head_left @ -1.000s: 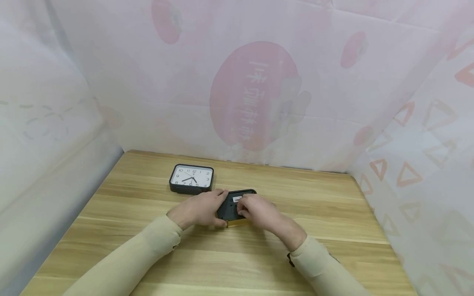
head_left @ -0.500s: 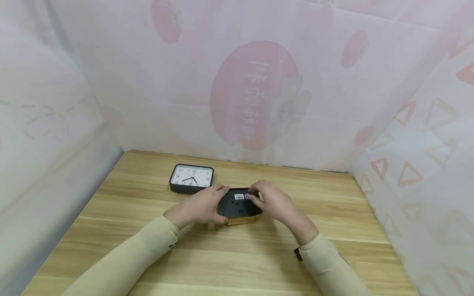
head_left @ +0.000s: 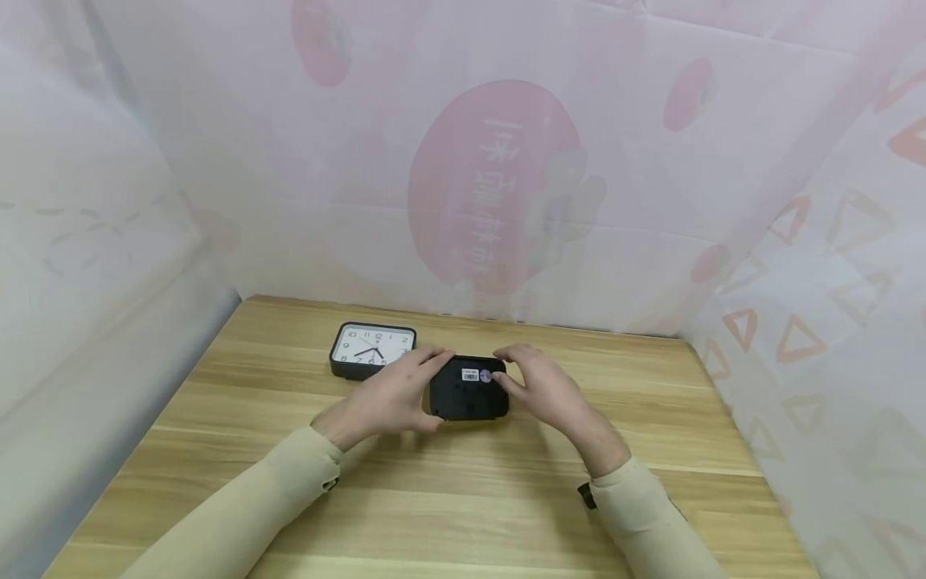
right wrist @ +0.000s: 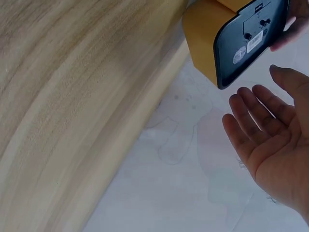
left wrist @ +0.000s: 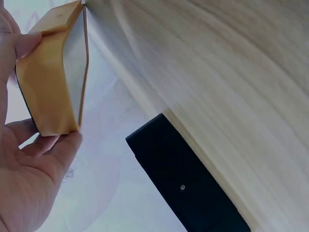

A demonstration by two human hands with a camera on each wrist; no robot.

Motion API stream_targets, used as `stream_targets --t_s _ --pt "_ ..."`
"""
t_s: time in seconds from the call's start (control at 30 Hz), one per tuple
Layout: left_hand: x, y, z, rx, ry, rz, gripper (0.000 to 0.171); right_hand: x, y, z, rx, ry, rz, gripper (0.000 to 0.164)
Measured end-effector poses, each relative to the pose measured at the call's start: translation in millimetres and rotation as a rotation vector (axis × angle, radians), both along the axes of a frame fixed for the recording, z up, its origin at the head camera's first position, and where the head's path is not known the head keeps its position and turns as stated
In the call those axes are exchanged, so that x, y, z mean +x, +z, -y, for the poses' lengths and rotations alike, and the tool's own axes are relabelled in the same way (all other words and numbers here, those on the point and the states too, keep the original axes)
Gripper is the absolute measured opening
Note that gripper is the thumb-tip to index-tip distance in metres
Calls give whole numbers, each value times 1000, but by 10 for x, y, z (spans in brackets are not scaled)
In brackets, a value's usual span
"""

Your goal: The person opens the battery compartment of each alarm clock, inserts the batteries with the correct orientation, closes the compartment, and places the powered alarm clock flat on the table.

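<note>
My left hand (head_left: 391,398) grips the left end of a small orange-yellow desk clock (left wrist: 46,82), thumb on one side and fingers on the other. The clock's black back (head_left: 463,398) faces me, with a white barcode label (head_left: 470,375) and a round purple sticker (head_left: 485,375). Small knobs on the back show in the right wrist view. My right hand (head_left: 546,394) is beside the clock's right end. In the right wrist view its fingers (right wrist: 263,113) are spread and apart from the clock. The clock's face is mostly hidden.
A black desk clock (head_left: 372,346) with a white dial lies face up behind my left hand, close to it. The wooden table (head_left: 448,515) meets patterned cloth walls (head_left: 362,201) at the back and sides.
My right hand's fingers have come away from the middle of the clock's back and moved to its right end. The clock has tipped more upright, hiding its yellow near side. My left hand keeps hold.
</note>
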State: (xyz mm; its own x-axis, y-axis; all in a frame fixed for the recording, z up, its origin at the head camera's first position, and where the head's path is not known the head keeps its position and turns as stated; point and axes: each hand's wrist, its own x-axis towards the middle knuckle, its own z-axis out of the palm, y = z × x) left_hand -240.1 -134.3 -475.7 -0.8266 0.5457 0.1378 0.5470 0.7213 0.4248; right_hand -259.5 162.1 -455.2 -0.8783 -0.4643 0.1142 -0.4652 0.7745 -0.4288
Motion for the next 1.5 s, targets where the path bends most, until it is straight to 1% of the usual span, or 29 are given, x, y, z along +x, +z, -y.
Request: stream_targets --t_s 0.17,0.33,0.43,0.6,0.67,0.73,0.8,0.87,0.93,1.03,1.1,1.17,1.23,1.33,1.43,1.5 --pt "6 30 55 3 -64 -160 114 -5 24 -22 -5 17 -18 56" --pt "6 65 103 -39 -180 -397 113 2 47 -31 -4 26 -27 65" --pt "3 78 125 -94 -246 -534 114 1 58 -27 -17 50 -26 69" --pt "3 106 171 -250 -317 -762 119 5 56 -18 -33 104 -35 70" --pt "-1 112 188 -302 -335 -852 115 8 46 -12 -40 119 -34 68" --pt "-11 108 199 -328 -349 -924 106 8 34 1 -42 130 -27 63" --pt "-17 102 205 -338 -360 -972 95 7 19 16 -38 129 -16 57" --pt "-19 96 210 -341 -362 -995 86 6 6 31 -32 114 -2 52" --pt "-20 88 215 -344 -362 -988 82 7 0 43 -29 88 15 49" --pt "-16 91 229 -341 -346 -936 86 17 2 52 -49 48 32 49" --pt "-16 97 239 -322 -330 -876 94 23 3 54 -71 25 38 50" --pt "-16 102 250 -278 -307 -806 101 26 1 52 -96 11 36 50" --pt "-18 96 259 -205 -283 -726 106 25 -6 44 -115 2 27 50" --pt "-14 88 259 -45 -236 -590 111 14 -20 31 -136 4 7 48" --pt "7 97 245 93 -159 -447 114 9 -22 24 -160 7 -1 47" --pt "23 112 232 167 -97 -324 112 11 -17 23 -179 5 2 47"
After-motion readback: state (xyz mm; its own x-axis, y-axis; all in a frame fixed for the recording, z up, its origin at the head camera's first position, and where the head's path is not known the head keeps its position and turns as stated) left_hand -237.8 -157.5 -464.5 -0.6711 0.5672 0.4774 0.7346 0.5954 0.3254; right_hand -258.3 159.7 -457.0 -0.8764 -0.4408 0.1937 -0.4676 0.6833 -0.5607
